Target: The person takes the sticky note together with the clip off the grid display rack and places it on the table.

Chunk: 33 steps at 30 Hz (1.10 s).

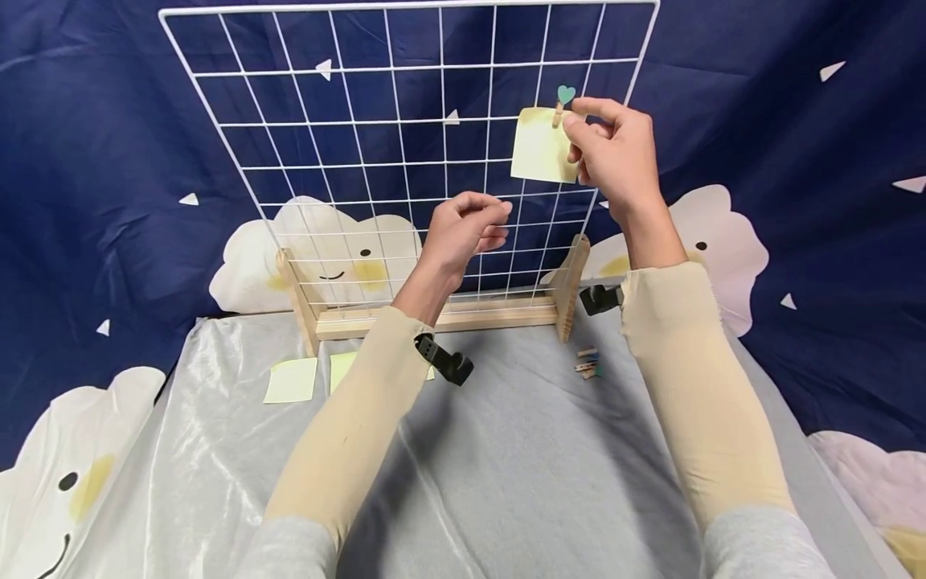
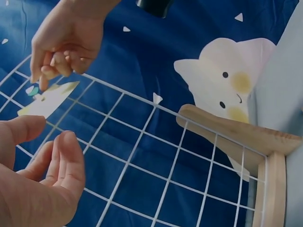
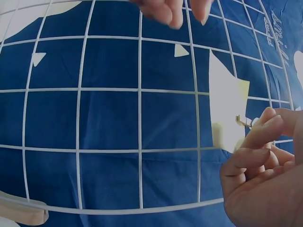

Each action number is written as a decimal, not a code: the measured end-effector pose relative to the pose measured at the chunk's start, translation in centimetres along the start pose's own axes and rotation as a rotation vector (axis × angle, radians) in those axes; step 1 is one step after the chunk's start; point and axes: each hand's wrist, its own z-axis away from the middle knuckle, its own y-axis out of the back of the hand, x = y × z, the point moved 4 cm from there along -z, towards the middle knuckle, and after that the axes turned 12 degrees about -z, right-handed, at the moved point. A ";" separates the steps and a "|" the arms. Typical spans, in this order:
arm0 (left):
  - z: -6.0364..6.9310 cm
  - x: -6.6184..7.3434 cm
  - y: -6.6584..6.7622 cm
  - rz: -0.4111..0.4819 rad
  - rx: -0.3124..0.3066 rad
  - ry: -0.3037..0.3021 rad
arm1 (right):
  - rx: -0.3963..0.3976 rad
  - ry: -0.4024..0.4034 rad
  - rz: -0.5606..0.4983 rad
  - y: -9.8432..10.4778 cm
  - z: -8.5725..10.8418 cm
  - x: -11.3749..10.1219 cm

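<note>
A yellow sticky note [image 1: 538, 149] hangs on the upper right of a white wire grid [image 1: 417, 165]. At its top edge sits a small wooden clothespin [image 1: 558, 115] with a teal heart [image 1: 567, 95]. My right hand [image 1: 615, 149] is beside the clothespin, thumb and index fingertips close to it and slightly apart; the heart shows uncovered. Whether the fingers touch the clothespin or the note's edge is unclear. My left hand [image 1: 466, 233] hovers lower left of the note, fingers loosely bent, with nothing between them.
Wooden feet and a wooden base bar [image 1: 492, 318] support the grid on a grey cloth-covered table [image 1: 499, 450]. Sticky notes [image 1: 292, 380] lie left of the base, partly behind my left arm. Several small clothespins [image 1: 587, 364] lie to the right. A navy curtain with clouds hangs behind.
</note>
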 end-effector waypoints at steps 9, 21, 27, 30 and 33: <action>-1.2 1.6 -1.3 0.030 0.029 -0.029 | -0.015 -0.024 -0.012 -0.9 -0.2 -0.2; -2.1 2.5 -2.8 0.100 0.044 -0.021 | 0.033 -0.103 0.049 -2.1 -0.6 0.0; -2.1 2.8 -2.7 0.099 0.065 -0.053 | 0.070 -0.104 0.047 -2.7 -0.8 -0.1; -2.0 2.8 -2.6 0.075 0.073 -0.064 | 0.064 -0.119 0.039 -2.9 -0.9 0.0; -2.0 2.8 -2.5 0.070 0.078 -0.070 | 0.076 -0.111 0.016 -3.1 -1.2 0.2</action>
